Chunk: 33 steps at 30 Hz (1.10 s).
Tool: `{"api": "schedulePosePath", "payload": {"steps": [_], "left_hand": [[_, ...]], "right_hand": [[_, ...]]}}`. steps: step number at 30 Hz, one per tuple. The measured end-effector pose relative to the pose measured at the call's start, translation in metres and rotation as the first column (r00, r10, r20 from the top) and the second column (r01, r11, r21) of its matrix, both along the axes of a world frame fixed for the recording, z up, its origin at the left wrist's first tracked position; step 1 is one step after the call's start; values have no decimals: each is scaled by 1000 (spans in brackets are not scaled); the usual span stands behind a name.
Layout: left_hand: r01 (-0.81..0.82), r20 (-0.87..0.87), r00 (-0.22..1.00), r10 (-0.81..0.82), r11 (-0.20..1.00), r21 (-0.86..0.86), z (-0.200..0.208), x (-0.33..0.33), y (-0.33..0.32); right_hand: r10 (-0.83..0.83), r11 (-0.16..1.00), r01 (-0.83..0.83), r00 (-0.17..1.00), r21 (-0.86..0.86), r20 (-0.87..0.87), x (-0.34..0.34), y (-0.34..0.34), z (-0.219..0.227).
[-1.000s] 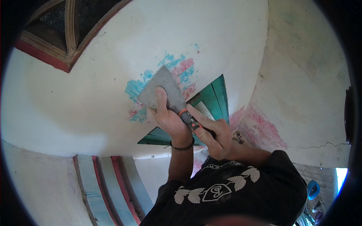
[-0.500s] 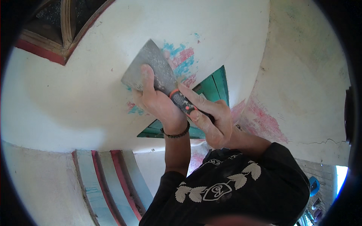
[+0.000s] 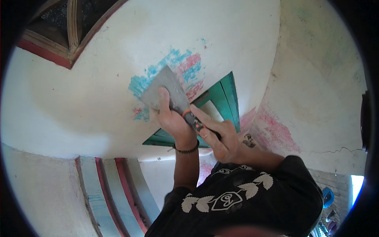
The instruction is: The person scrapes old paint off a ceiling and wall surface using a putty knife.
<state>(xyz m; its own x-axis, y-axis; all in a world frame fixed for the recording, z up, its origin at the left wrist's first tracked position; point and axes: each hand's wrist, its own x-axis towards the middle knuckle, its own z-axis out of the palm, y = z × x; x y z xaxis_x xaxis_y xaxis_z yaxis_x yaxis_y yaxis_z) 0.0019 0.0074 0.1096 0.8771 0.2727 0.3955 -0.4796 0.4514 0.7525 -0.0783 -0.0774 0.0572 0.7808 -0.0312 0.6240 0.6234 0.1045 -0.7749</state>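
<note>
One wide putty knife: it is held before the white wall, its blade directed to upper left; whether the edge touches the wall, I cannot tell.
Left hand: narrow around the blade, thumb laid flat on the near face, the other fingers mostly hidden behind; the forearm rises from below, with a dark beaded bracelet at the wrist.
Right hand: closed on the black handle with its orange collar, one finger stretched along it toward the blade; the forearm comes from the right, bent at the elbow.
Painted patch: blue and pink strokes on the wall, partly covered by the blade.
Green wooden panel: behind the hands, partly hidden by them.
Wooden frame: at upper left, red along its border.
Blue object: at lower right, perhaps a container; too small to tell what is in it.
</note>
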Motion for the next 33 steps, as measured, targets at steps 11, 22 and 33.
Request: {"api": "schedulePosePath", "payload": {"steps": [11,22,33], "left_hand": [[0,81,997,-4,999,44,-12,13,14],[-24,95,995,15,995,96,-4,15,18],[-34,64,998,30,997,68,-3,11,15]], "right_hand": [[-101,995,99,992,27,82,6,3,-13],[-67,997,63,993,39,98,10,8,-8],[-51,999,52,994,-1,95,9,7,-9]]}}
